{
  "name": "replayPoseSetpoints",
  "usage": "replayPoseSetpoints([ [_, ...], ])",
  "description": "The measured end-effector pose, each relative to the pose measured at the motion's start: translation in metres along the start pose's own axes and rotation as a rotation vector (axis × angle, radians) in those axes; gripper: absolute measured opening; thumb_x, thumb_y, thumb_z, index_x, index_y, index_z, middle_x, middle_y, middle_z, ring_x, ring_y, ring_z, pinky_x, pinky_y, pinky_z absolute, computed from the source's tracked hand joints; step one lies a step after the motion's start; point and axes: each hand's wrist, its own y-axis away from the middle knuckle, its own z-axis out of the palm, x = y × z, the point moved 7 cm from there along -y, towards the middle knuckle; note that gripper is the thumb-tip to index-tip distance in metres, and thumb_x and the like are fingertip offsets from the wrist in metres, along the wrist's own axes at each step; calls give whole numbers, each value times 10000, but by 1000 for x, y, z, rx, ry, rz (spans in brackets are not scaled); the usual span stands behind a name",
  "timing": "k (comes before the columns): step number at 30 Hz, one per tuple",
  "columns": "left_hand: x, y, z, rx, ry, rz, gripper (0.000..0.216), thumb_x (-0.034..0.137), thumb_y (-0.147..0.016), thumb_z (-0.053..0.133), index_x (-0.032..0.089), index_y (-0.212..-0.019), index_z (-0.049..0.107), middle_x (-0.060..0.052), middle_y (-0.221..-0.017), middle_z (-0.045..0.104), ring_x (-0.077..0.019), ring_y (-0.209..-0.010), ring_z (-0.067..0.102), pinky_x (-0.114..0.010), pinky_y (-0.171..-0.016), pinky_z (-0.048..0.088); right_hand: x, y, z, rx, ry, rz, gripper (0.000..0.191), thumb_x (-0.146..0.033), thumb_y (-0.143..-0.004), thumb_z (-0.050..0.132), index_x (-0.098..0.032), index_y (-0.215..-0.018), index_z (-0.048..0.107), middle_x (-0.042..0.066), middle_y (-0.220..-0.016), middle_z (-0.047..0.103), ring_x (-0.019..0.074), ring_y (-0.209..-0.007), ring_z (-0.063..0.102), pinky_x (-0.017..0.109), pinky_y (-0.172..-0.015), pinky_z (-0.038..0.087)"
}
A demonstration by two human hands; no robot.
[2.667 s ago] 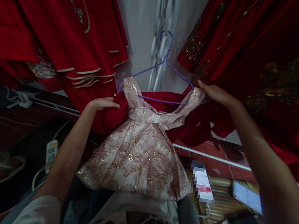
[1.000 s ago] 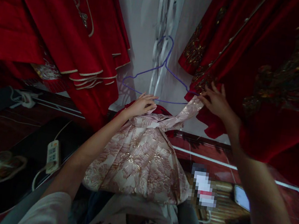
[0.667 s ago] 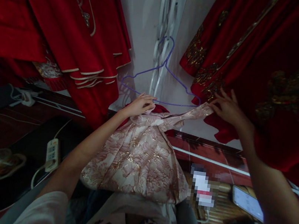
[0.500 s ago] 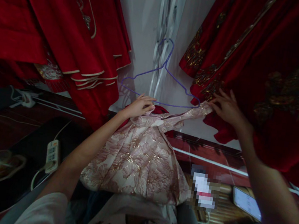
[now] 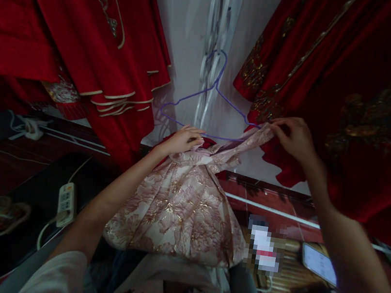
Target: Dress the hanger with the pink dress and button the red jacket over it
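- Now the right hand point(image 5: 291, 137) is pinching the brocade dress point(image 5: 185, 199) by one strap point(image 5: 253, 140), at the purple hanger's point(image 5: 216, 84) end.
- The left hand point(image 5: 183, 141) is gripping its top, skirt point(image 5: 176, 227) draping below.
- Behind the right grip, embroidered red garments point(image 5: 339, 70) are hanging.

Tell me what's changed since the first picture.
The left hand moved rightward onto the top of the pink-and-gold brocade dress. The left shoulder of the thin purple hanger, earlier under a strap, is now bare. The right hand stayed at the other strap; the hanger stayed hooked up.
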Motion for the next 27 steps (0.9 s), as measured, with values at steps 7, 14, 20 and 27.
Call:
replayPoseSetpoints([
  [7,22,-19,7,83,74,54,257,363,-920,487,225,-925,704,-63,-1233,649,-180,-1119,608,-383,-987,446,-55,-25,30,106,-105,156,368,-437,-962,305,-244,-1184,527,91,-1031,659,240,-929,633,378,-864,478],
  [14,-41,21,-69,654,83,-297,319,454,-832,589,170,-918,707,-56,-932,722,-172,-865,655,-284,-796,494,-54,-26,39,110,-165,149,427,-494,-965,271,-231,-1213,498,99,-1070,642,240,-982,625,360,-877,479],
  [20,-139,90,-92,867,186,-611,383,494,-759,619,126,-843,688,-70,-809,709,-146,-729,637,-245,-697,485,-54,-25,36,79,-191,149,470,-564,-929,350,-237,-1234,495,86,-1072,647,227,-960,629,343,-854,497],
  [27,-171,113,-67,889,445,-679,420,517,-703,652,118,-831,678,-92,-832,719,-158,-749,654,-266,-702,507,-53,-27,38,69,-234,161,452,-496,-931,379,-220,-1271,489,105,-1068,645,250,-974,625,390,-872,489],
])
